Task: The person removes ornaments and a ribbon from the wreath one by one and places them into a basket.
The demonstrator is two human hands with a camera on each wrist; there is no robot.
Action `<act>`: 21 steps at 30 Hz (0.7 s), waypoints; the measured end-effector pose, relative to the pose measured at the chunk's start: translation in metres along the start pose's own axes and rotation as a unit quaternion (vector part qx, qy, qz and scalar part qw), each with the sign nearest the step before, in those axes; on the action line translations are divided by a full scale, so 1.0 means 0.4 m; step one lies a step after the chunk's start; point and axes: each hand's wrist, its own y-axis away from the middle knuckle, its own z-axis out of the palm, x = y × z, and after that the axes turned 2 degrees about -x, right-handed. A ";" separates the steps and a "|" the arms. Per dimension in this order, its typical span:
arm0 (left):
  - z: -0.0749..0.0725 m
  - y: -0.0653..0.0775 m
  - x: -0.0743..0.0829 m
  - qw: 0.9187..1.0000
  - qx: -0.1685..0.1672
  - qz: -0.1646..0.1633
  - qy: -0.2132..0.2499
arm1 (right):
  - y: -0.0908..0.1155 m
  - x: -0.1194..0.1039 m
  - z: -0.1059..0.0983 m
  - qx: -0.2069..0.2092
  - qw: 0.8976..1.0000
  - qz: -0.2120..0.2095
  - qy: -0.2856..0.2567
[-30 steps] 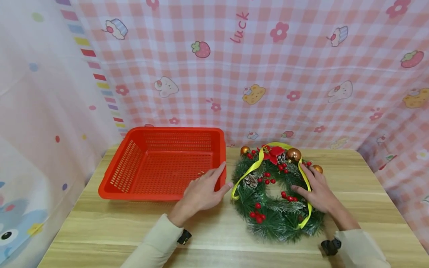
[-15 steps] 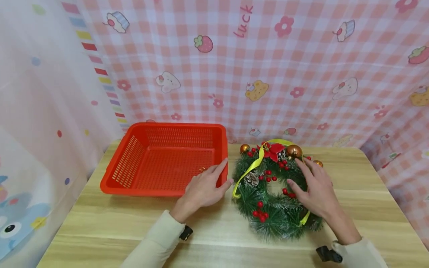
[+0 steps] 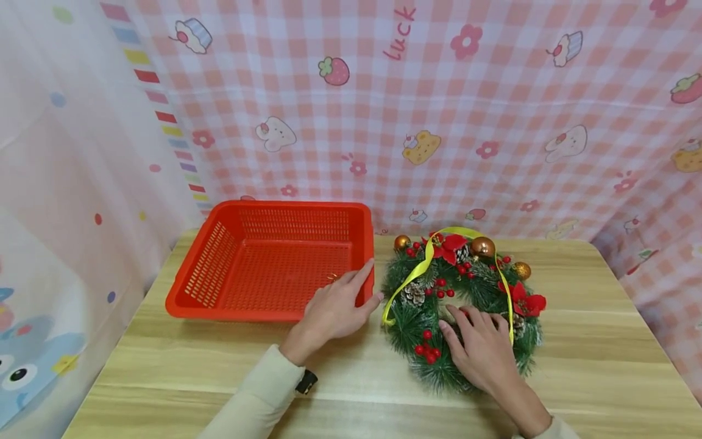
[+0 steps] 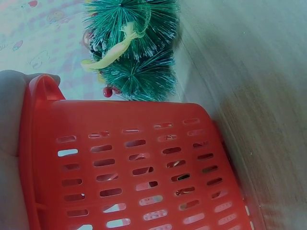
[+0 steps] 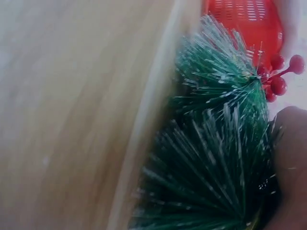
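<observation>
A green Christmas wreath (image 3: 406,329) with red berries, pine cones, red flowers and copper-gold balls lies flat on the table. Over it loops a yellow ribbon (image 3: 421,268), part of which passes under my right hand. My right hand (image 3: 485,356) lies over the wreath's near right part, its loosely bent fingertips at the centre hole. In the right wrist view that hand shows at the right edge, against the green needles (image 5: 216,158). My left hand (image 3: 337,308) rests over the near right corner of a red plastic basket (image 3: 285,210), index finger along the rim.
Inside the basket a small gold-coloured item (image 3: 332,277) shows beside my left fingers, mostly hidden. The wooden table (image 3: 351,390) runs back to a pink checked curtain (image 3: 340,122). The wreath stands just right of the basket, with a narrow gap between.
My right hand has moved from the wreath's right side, by the ribbon, toward its near part and centre hole. The right red flower is uncovered now. My left hand stays on the basket.
</observation>
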 end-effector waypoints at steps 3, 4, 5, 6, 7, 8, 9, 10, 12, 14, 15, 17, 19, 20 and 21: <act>0.001 0.001 0.001 1.000 0.003 0.001 -0.002 | 0.001 0.005 0.010 0.020 1.000 -0.014 -0.001; 0.001 0.001 0.001 1.000 0.004 0.001 -0.001 | 0.001 0.006 0.012 0.023 1.000 -0.019 0.000; 0.000 0.001 0.001 1.000 0.005 0.001 -0.002 | 0.001 0.009 0.013 0.025 0.999 -0.025 0.002; 0.000 0.000 0.001 1.000 0.005 0.000 -0.003 | 0.000 0.011 0.013 0.025 0.999 -0.032 0.005; 0.001 0.001 0.001 1.000 0.006 0.000 -0.003 | 0.001 0.013 0.014 0.023 0.999 -0.038 0.008; 0.001 0.002 0.000 1.000 0.006 0.000 -0.003 | 0.001 0.016 0.015 0.020 0.999 -0.044 0.010; 0.002 0.002 0.000 1.000 0.006 0.001 -0.003 | 0.002 0.020 0.015 0.018 0.998 -0.051 0.011; 0.002 0.002 -0.001 1.000 0.007 0.002 -0.003 | 0.002 0.024 0.015 0.015 0.998 -0.059 0.014; 0.002 0.002 -0.001 1.000 0.007 0.004 -0.004 | 0.003 0.033 0.015 0.010 0.997 -0.075 0.016; 0.001 0.001 -0.002 1.000 0.009 0.006 -0.005 | 0.001 0.042 0.013 0.005 0.996 -0.090 0.014; 0.001 0.001 -0.002 1.000 0.009 0.006 -0.005 | 0.000 0.046 0.012 0.004 0.995 -0.097 0.013; 0.001 0.001 -0.003 1.000 0.010 0.006 -0.006 | -0.001 0.053 0.010 0.002 0.994 -0.109 0.009; 0.002 0.001 -0.003 1.000 0.011 0.006 -0.006 | -0.001 0.060 0.010 0.002 0.993 -0.120 0.005; 0.002 0.001 -0.003 1.000 0.010 0.006 -0.006 | 0.000 0.065 0.011 0.004 0.992 -0.125 0.004; 0.003 0.001 -0.003 1.000 0.010 0.006 -0.005 | 0.000 0.070 0.012 0.006 0.991 -0.132 0.003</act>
